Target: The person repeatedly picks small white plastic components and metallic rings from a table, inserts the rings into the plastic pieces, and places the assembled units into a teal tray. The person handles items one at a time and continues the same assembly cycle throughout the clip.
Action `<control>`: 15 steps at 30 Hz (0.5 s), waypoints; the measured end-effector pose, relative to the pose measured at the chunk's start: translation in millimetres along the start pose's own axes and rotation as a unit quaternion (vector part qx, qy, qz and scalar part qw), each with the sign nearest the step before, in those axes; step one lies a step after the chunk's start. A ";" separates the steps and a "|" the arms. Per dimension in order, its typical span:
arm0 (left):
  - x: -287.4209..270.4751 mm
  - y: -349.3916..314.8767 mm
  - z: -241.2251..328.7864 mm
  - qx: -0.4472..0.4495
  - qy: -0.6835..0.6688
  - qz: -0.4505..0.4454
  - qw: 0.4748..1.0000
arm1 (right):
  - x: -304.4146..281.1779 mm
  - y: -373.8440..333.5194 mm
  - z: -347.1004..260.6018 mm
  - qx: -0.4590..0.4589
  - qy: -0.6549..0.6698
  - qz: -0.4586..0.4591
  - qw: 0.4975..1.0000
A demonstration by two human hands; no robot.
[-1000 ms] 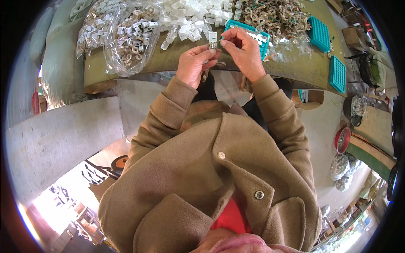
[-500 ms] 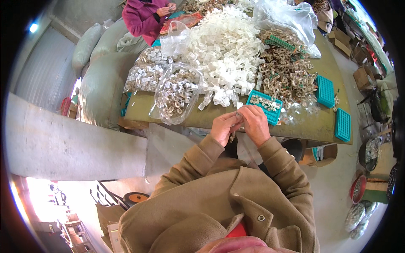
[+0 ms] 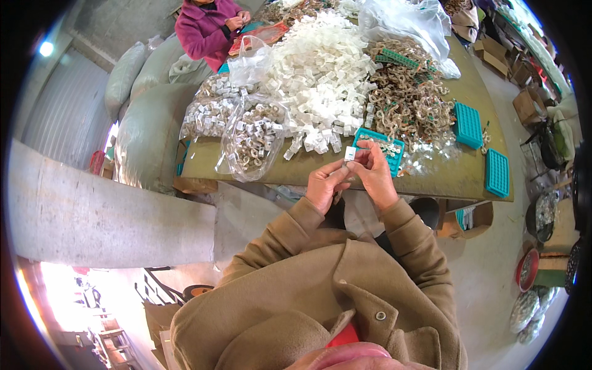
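Above the table's front edge, my two hands meet. My right hand [image 3: 375, 172] pinches a small white square plastic piece [image 3: 350, 153] with a dark mark on its face, standing up from the fingertips. Close against it, my left hand [image 3: 325, 184] is closed, its thumb and fingers pressed together; what they hold is too small to make out. Something brownish [image 3: 337, 197] hangs under the left fingers. Just beyond my right hand lies a teal compartment tray [image 3: 398, 161] with small round whitish pieces in it.
A big heap of white translucent plastic pieces [image 3: 320, 74] covers the table [image 3: 203, 161]. To its right lies a pile of brown ring-like pieces [image 3: 410, 102]; to its left, a clear bag [image 3: 253, 139] of parts. Two teal trays [image 3: 468, 125] rest at right. A co-worker in purple [image 3: 206, 31] sits far left.
The white square piece now shows upright at my right fingertips, where the fingers covered most of it before. My right fingers have opened outward a little. My left hand stays nearly in place.
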State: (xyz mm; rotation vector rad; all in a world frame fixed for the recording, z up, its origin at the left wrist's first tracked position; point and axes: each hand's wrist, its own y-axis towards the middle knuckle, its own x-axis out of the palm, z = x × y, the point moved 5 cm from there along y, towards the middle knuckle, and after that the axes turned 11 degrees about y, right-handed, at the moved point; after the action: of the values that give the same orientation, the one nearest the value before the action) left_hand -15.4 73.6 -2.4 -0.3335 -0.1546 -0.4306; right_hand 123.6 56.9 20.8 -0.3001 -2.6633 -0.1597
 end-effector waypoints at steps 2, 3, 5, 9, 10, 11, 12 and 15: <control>3.3 0.9 -2.4 -0.025 -0.029 -0.012 0.999 | -1.1 -3.7 9.7 0.071 0.021 0.026 0.997; 5.5 1.4 -3.3 -0.033 -0.050 -0.017 0.998 | 0.7 -8.8 8.1 0.048 0.006 0.011 0.999; 11.1 -0.5 -4.2 -0.025 -0.027 -0.030 0.999 | 0.7 -12.8 -2.7 -0.049 -0.189 0.004 0.981; 20.7 -6.4 -7.7 -0.060 -0.043 -0.105 0.992 | -6.9 -18.2 -3.7 -0.012 -0.197 0.017 0.980; 19.4 -7.3 -10.4 -0.088 -0.066 -0.097 0.989 | -9.0 -19.3 0.4 0.038 -0.124 0.024 0.991; 18.1 -7.8 -12.9 -0.111 -0.095 -0.092 0.985 | -7.7 -22.0 4.6 0.094 0.025 0.002 0.995; 18.5 -8.1 -14.4 -0.115 -0.133 -0.102 0.979 | -8.1 -23.0 4.2 0.105 0.023 -0.004 0.994; 18.5 -7.0 -29.2 -0.213 -0.209 -0.111 0.948 | -10.0 -27.4 2.8 0.170 0.046 -0.028 0.984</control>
State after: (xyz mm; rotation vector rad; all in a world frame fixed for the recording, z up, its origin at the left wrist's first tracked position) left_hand 0.4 50.3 -23.7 -0.8401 -0.5217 -0.6141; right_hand 124.7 29.0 12.1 -0.1052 -2.5512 0.2582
